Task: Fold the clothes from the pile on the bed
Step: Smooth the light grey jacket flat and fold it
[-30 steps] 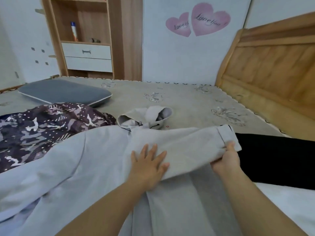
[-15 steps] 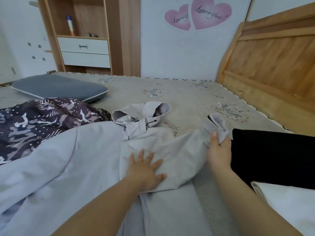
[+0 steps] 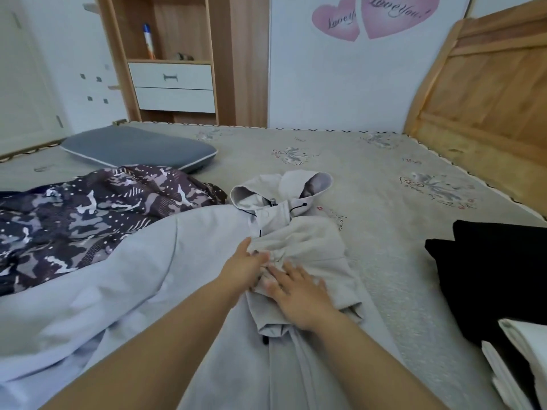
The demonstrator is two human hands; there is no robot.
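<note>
the grey hooded jacket [image 3: 299, 250] lay spread on the bed [image 3: 384, 184]. the right hand [image 3: 299, 294] pressed flat and open on its folded-in sleeve; the left hand's [image 3: 245, 267] grip on the bunched cloth couldn't be told. the sleeve could slide back out if released.

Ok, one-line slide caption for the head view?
Both hands, left and right, press a folded sleeve onto the grey hooded jacket on the bed.

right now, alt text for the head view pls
Both hands, left and right, press a folded sleeve flat on a light grey hoodie spread on a bed. A camouflage garment lies left, black clothing right.
</note>
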